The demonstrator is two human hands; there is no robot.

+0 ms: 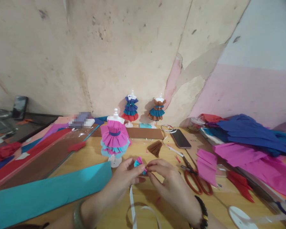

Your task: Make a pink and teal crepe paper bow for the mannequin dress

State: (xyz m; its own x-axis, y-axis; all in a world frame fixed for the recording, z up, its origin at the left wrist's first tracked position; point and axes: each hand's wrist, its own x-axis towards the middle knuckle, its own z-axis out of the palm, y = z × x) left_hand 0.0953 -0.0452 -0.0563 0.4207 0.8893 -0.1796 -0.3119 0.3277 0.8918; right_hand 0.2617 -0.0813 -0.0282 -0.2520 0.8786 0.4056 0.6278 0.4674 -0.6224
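Observation:
Between the fingertips of my left hand (pixel 122 178) is a small pleated crepe paper piece (pixel 138 161) in pink and turquoise. My right hand (pixel 169 179) pinches at the right end of the same piece, and its fingertips partly cover it. Just behind my left hand stands a small white dress form (pixel 116 119) wearing a ruffled pink and light-blue paper dress (pixel 115 135) with a dark waistband. A narrow white ribbon (pixel 132 203) trails on the table below my hands. Beyond my right hand lies a fan of pleated brown paper (pixel 154 148).
Orange-handled scissors (pixel 197 183) lie right of my right hand, near a phone (pixel 181 139). A turquoise paper strip (pixel 52 190) spreads leftward. Two dressed forms, one blue (pixel 130 106) and one brown (pixel 157 109), stand by the wall. Blue paper (pixel 255 132) is heaped at right.

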